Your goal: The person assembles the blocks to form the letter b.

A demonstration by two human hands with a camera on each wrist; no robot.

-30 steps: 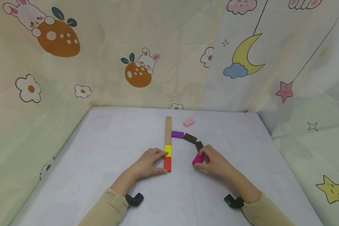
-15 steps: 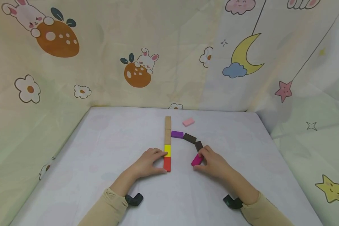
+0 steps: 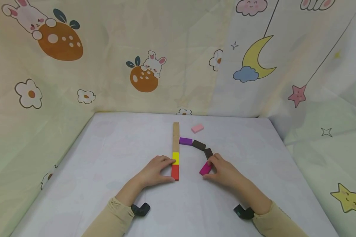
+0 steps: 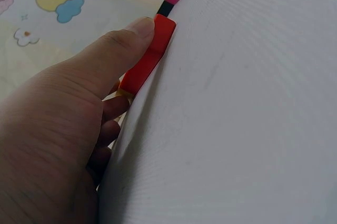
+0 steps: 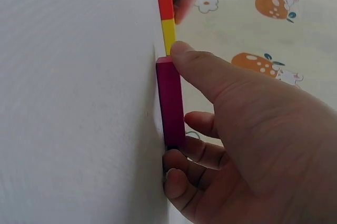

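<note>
Head view: printed fabric walls (image 3: 154, 49) with rabbits, oranges, flowers, a moon and stars enclose a pale lilac worktop (image 3: 106, 171) on three sides; the cloth on the worktop lies flat and smooth. On it a straight column of flat blocks runs away from the person, two tan blocks (image 3: 176, 136) at the far end, then a yellow block (image 3: 176, 158), then a red block (image 3: 175, 172) nearest the person. From the column's right side a curving branch leaves: a purple block (image 3: 185, 141), a dark brown block (image 3: 199, 144), a second dark block (image 3: 208, 153) and a magenta block (image 3: 205, 169). A pink block (image 3: 197, 128) lies apart, beyond the branch. The left hand (image 3: 154, 171) rests against the column, fingertips on the yellow block and thumb curled against the red one, steadying them. The right hand (image 3: 225, 171) pinches the magenta block between thumb and fingers; the block lies on the worktop at the near end of the branch, well apart from the red block. The step in hand appears to be the seating of the magenta block as the last link of the curve. The next move would seem to call for a small turn of it, without nudging the dark block behind.
</note>
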